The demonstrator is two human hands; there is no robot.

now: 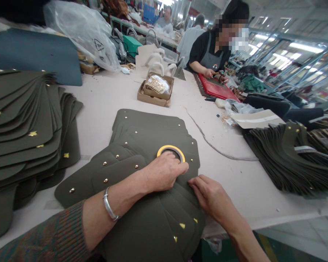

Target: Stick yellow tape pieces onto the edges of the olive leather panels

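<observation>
A fanned pile of dark olive leather-like panels (153, 127) with gold studs lies in front of me. On top of it, my left hand (165, 173) curls its fingers into a yellow-edged roll of tape (183, 154) and grips it. A silver bangle circles that wrist. At the pile's right edge, my right hand (211, 194) is closed, with thumb and fingertips pinching the edge of an olive panel (184, 198). Small gold pieces show on the panels nearest me. How many layers the right fingers hold is hidden.
Stacked olive panels (24, 145) stand at left, and another bunch (287, 156) at right. Beyond the pile sits a cardboard box (153, 99) holding gold studs. A cord (207, 140) trails across the table. A co-worker (217, 47) handles something over a red board (213, 85).
</observation>
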